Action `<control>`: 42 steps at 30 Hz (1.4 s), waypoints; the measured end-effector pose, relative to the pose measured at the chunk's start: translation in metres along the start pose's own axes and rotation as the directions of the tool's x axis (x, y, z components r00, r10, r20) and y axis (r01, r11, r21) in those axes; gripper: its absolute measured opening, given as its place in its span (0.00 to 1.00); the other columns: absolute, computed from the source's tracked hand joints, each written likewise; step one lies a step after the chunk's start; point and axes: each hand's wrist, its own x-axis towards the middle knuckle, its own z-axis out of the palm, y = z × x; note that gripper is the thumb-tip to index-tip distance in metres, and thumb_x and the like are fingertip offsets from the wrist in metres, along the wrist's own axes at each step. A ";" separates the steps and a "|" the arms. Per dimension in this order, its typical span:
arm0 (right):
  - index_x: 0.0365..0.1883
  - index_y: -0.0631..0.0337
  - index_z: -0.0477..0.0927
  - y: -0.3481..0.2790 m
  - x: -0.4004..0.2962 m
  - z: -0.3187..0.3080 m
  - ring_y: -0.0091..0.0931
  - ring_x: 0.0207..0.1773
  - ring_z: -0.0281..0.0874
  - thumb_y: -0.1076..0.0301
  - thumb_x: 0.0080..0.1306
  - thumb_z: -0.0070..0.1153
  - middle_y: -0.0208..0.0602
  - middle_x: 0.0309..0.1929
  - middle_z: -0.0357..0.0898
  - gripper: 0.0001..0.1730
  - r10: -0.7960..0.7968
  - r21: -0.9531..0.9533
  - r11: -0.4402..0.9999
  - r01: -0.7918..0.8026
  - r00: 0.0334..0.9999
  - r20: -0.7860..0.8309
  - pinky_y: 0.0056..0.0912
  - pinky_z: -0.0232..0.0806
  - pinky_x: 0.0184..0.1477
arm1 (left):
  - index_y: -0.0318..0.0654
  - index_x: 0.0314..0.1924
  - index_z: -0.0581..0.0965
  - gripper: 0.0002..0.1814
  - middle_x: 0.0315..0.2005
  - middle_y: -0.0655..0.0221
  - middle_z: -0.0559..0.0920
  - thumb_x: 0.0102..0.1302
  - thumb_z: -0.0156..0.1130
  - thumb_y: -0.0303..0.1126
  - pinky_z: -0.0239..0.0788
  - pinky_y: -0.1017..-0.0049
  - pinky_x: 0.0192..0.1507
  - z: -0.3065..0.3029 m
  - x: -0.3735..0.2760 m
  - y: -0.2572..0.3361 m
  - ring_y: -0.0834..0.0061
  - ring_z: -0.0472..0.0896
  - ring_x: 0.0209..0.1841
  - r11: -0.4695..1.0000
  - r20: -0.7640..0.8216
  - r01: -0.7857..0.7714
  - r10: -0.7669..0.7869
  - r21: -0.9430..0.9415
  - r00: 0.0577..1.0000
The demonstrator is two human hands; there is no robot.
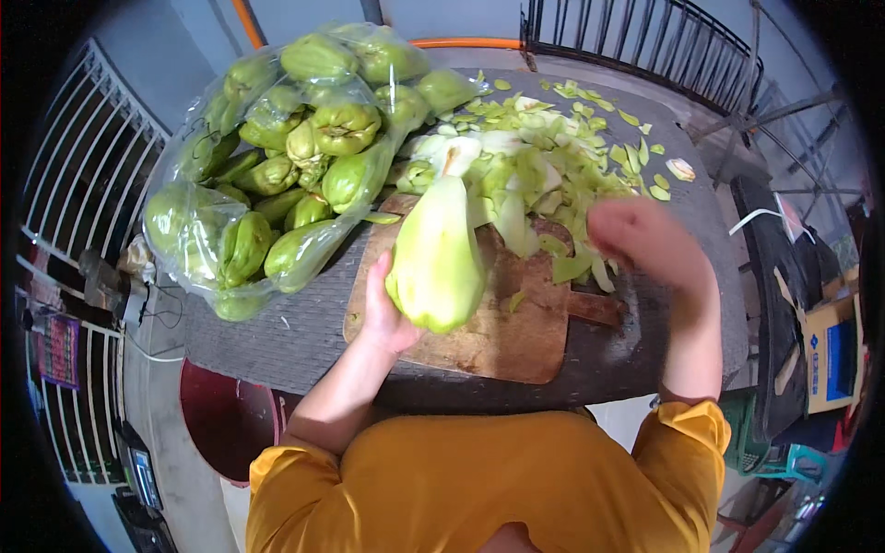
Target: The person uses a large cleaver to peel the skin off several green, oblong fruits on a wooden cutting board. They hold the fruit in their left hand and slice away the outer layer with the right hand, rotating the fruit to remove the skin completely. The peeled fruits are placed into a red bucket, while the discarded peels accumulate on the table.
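A largely peeled chayote [439, 259] rests in my left hand [390, 311], held upright above the wooden cutting board [477, 339]. My right hand [632, 238] is blurred and raised to the right of the board, beside the peelings; whether it holds anything cannot be told. A heap of green and pale peelings [546, 162] spreads behind the board and over part of it. Near the board's right edge lies a brown wooden handle [596, 308]. At the left of the table, a clear plastic bag [397, 162] holds several unpeeled chayotes [346, 128].
The table [276, 345] has a grey textured cover. A dark red bucket [228, 422] stands below its left front edge. Metal railings [636, 41] are beyond it, with a cardboard box [830, 359] and a green basket [747, 432] at the right.
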 end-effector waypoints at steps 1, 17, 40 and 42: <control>0.20 0.60 0.72 0.000 -0.006 0.004 0.15 0.20 0.61 0.48 0.68 0.48 0.24 0.15 0.64 0.25 -0.071 -0.025 0.997 0.072 0.996 0.056 0.23 0.54 0.21 | 0.49 0.68 0.60 0.44 0.62 0.59 0.68 0.59 0.44 0.69 0.66 0.42 0.52 0.002 0.000 0.006 0.50 0.70 0.59 0.998 0.049 0.007 -0.004 -0.061 0.999; 0.16 0.66 0.69 -0.014 0.049 0.006 0.18 0.15 0.58 0.47 0.68 0.48 0.25 0.12 0.63 0.30 -0.113 -0.411 0.905 0.109 0.993 0.016 0.25 0.51 0.19 | 0.34 0.63 0.64 0.44 0.56 0.55 0.74 0.54 0.59 0.57 0.66 0.62 0.60 -0.004 -0.005 0.003 0.61 0.75 0.55 1.000 0.263 0.001 -0.006 0.019 0.965; 0.24 0.62 0.73 -0.034 0.009 0.011 0.16 0.14 0.59 0.47 0.71 0.42 0.25 0.14 0.66 0.27 -0.162 0.397 0.905 0.152 0.987 -0.008 0.19 0.51 0.17 | 0.33 0.63 0.65 0.44 0.55 0.55 0.74 0.53 0.58 0.58 0.67 0.61 0.58 -0.008 -0.001 0.000 0.61 0.75 0.55 1.000 0.202 -0.018 0.019 -0.010 0.979; 0.23 0.63 0.74 -0.040 0.018 0.008 0.17 0.15 0.62 0.44 0.69 0.43 0.26 0.15 0.67 0.29 -0.237 0.164 0.962 0.218 0.966 0.106 0.20 0.53 0.19 | 0.33 0.63 0.65 0.44 0.55 0.55 0.74 0.54 0.57 0.58 0.67 0.62 0.58 -0.006 -0.002 -0.001 0.61 0.76 0.55 1.000 0.203 -0.014 0.017 -0.017 0.979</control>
